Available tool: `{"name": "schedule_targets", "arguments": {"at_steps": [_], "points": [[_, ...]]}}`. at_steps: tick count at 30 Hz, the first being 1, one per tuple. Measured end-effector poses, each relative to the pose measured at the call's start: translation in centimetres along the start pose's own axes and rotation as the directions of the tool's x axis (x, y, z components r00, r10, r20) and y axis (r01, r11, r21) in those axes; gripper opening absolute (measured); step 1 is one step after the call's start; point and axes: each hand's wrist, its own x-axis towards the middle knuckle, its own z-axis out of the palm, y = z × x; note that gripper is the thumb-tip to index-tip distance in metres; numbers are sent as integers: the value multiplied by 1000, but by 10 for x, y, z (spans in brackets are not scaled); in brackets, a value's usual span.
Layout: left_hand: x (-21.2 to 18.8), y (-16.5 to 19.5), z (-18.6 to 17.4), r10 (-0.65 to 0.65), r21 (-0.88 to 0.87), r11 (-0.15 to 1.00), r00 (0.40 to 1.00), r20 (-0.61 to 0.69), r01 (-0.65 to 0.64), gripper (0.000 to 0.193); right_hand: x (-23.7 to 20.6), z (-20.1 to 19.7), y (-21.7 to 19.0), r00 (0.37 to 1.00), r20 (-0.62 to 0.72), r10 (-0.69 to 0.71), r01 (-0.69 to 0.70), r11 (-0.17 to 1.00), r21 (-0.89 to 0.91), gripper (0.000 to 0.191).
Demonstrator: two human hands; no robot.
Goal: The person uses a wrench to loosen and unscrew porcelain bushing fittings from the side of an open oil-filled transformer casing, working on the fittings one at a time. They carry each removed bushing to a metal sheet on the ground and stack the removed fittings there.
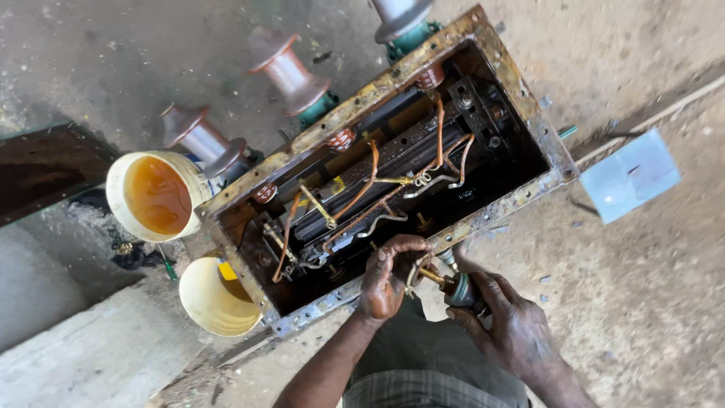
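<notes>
Currently looking down into an open rusty transformer tank (483, 45), rectangular, bolt holes round the flange, lying on a dusty concrete floor (649, 302). Inside: dark oily core, copper leads (362, 189) running across it, some bent, some with coiled ends.

Left hand (385, 276) at the near flange, fingers curled over the rim and closed on a thin wire end by the tank edge. Right hand (506, 317) just outside the tank, fingers wrapped round a small dark bushing (459, 289) with a brass stud pointing toward the left hand. Stud tip close to the left fingers; contact not resolvable. Bushing sits just beside the near flange, outside the tank, off the floor.

Three brown ribbed insulators (291, 72) on the far wall, green bases, sticking outward. Two cream plastic buckets at the tank's left end: upper bucket (151, 195) holding amber oil, lower bucket (215, 298) on its side with something yellow inside. Small green-handled screwdriver (168, 264) on the floor between them. Pale blue sheet (630, 175) on the floor past the right end, well apart from both hands.
</notes>
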Motion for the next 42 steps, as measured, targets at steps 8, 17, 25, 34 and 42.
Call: {"name": "schedule_targets", "arguments": {"at_steps": [8,17,25,34,42], "points": [[-50,37,56,344,465,833,939,-12,-299,82,-47,-42,-34,930,106,-351,331,928,170,76],[-100,56,141,548,480,709,832,86,-516,85,-128,-53,14,538,-293,-790,813,579,-67,45],[-126,42,157,642,652,641,749,-166,-405,71,-129,-43,54,257,-318,-913,953,293,-72,43],[-132,22,143,750,609,414,633,192,-676,47,-122,-21,81,892,-158,-424,391,547,741,53],[-92,6,128,617,553,578,764,186,-601,54,-161,-14,56,868,-404,-287,484,668,565,73]]}}
